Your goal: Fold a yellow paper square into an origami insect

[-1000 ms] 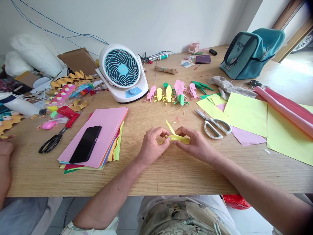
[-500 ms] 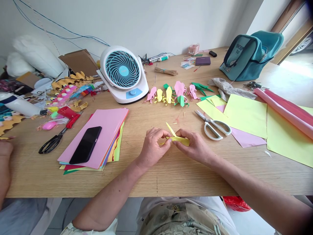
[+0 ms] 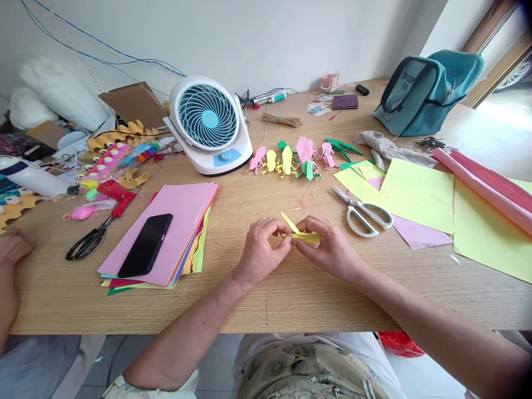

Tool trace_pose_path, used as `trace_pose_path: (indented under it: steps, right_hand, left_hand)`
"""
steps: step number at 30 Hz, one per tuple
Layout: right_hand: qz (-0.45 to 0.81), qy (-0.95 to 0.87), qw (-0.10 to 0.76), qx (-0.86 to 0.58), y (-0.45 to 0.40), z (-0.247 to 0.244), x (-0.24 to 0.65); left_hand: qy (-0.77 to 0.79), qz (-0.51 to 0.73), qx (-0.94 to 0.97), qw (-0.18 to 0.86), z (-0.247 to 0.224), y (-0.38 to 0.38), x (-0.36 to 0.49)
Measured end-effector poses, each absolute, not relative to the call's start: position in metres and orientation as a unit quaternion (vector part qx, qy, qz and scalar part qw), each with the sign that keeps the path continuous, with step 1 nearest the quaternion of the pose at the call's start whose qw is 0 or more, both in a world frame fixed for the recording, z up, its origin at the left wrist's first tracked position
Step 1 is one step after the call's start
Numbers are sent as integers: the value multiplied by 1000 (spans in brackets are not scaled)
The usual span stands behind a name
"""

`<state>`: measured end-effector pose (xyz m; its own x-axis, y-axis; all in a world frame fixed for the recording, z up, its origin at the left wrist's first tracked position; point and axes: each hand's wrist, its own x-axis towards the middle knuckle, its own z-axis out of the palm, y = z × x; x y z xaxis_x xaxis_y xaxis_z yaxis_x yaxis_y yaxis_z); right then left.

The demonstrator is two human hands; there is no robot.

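Note:
Between my two hands is a narrow piece of folded yellow paper (image 3: pixel 306 238), with one thin pointed strip sticking up and away from me. My left hand (image 3: pixel 265 246) pinches its left end between thumb and fingertips. My right hand (image 3: pixel 328 244) is closed round the right part, its thumb and fingertips meeting the left ones near the middle fold. The fingers hide part of the paper. Beyond my hands stands a row of folded paper figures in pink, yellow and green, among them a yellow figure (image 3: pixel 287 161). White-handled scissors (image 3: pixel 366 213) lie right of my right hand.
A paper stack (image 3: pixel 187 210) with a black phone (image 3: pixel 145 245) on it lies to the left, beside black-handled scissors (image 3: pixel 89 244). Behind stands a white fan (image 3: pixel 210 119). Yellow sheets (image 3: pixel 418 194) and a teal bag (image 3: pixel 419 100) are at right. Another person's hand (image 3: pixel 14 247) rests at far left.
My hands stay in nearly the same place, and the yellow paper has tilted slightly between my fingers. At far left, the other person's hand has moved further into view.

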<state>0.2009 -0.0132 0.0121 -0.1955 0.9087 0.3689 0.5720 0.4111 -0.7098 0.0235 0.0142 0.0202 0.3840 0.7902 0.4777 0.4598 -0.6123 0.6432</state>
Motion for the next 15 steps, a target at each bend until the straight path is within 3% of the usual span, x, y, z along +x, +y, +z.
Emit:
trace_pose_path:
  steps: [7, 15]
  right_hand:
    - [265, -723, 422, -479, -14, 12, 200]
    - [438, -655, 426, -443, -9, 9, 199]
  left_hand:
    - [385, 403, 805, 205, 22, 16, 23]
    - [380, 395, 800, 245, 22, 18, 23]
